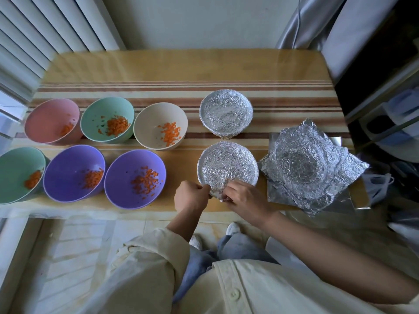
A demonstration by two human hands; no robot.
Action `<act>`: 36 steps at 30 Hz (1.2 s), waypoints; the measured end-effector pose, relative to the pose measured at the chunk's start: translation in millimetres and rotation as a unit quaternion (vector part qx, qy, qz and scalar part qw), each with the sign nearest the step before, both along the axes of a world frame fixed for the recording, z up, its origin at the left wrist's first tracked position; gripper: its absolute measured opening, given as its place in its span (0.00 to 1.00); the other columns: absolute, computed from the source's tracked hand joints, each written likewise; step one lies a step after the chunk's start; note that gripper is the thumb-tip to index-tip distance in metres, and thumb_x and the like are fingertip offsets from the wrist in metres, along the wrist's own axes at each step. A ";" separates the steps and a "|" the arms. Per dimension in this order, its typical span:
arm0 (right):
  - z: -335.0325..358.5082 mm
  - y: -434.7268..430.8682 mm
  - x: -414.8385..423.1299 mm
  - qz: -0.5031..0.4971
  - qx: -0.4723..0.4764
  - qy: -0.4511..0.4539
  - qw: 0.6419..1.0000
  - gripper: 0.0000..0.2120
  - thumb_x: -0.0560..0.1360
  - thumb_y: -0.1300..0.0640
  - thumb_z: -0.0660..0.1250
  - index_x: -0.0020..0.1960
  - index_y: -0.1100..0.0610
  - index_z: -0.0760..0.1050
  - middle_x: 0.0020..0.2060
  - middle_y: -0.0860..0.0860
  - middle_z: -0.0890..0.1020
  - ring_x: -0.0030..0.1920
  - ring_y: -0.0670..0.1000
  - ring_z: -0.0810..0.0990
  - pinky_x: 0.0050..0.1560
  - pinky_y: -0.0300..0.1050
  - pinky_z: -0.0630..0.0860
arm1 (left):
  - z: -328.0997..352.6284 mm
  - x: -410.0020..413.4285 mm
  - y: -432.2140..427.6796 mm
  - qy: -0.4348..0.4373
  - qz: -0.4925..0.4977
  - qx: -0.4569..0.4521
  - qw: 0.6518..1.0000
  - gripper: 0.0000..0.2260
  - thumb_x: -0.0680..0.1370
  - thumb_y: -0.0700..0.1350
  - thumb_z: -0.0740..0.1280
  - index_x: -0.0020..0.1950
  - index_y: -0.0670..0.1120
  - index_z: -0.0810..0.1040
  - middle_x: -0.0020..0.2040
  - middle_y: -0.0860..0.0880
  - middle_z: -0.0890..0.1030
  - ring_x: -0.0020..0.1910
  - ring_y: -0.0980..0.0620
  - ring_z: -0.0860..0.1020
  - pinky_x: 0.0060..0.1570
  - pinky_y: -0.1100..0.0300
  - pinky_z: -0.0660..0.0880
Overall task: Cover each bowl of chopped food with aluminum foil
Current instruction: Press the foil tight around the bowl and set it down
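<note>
Several open bowls of chopped orange food stand at the left: a pink bowl (52, 121), two green bowls (106, 120) (20, 174), a beige bowl (159, 125) and two purple bowls (73, 173) (135, 179). Two bowls wear foil: the far foil-covered bowl (226, 112) and the near foil-covered bowl (226, 167). My left hand (191, 196) and my right hand (246, 197) both pinch the foil edge at the near rim of the near covered bowl. The bowl under the foil is hidden.
A stack of crumpled foil sheets (310, 168) lies at the table's right end, overhanging the front edge. The striped wooden table (181, 71) has bare room at the back. A window blind is at the left, dark shelving at the right.
</note>
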State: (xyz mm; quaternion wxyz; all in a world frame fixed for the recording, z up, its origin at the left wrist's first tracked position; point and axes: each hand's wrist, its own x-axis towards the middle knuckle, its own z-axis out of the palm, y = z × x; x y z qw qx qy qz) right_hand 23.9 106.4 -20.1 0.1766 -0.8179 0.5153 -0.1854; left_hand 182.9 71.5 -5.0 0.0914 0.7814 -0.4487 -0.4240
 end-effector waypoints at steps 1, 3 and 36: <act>-0.2 0.3 1.2 -0.004 -0.001 -0.003 1.000 0.11 0.61 0.67 0.77 0.36 0.59 0.76 0.34 0.51 0.77 0.36 0.52 0.77 0.34 0.43 0.72 | 0.3 0.2 -0.1 0.002 0.003 0.000 1.000 0.10 0.69 0.49 0.68 0.34 0.46 0.86 0.34 0.45 0.84 0.41 0.45 0.83 0.40 0.57 0.77; -0.3 -0.9 3.9 -0.008 -0.001 -0.008 1.000 0.11 0.61 0.68 0.76 0.36 0.59 0.76 0.33 0.52 0.77 0.35 0.53 0.77 0.32 0.42 0.72 | 1.8 0.3 2.0 0.016 0.022 -0.007 1.000 0.12 0.67 0.53 0.66 0.32 0.47 0.85 0.33 0.45 0.84 0.40 0.45 0.83 0.41 0.56 0.79; -1.0 -6.3 3.3 0.001 -0.015 -0.003 1.000 0.09 0.64 0.67 0.74 0.33 0.60 0.74 0.32 0.52 0.75 0.35 0.52 0.75 0.34 0.41 0.65 | -9.1 -7.2 9.6 0.109 0.150 -0.019 0.982 0.15 0.64 0.59 0.70 0.27 0.49 0.81 0.29 0.49 0.83 0.35 0.44 0.83 0.43 0.51 0.82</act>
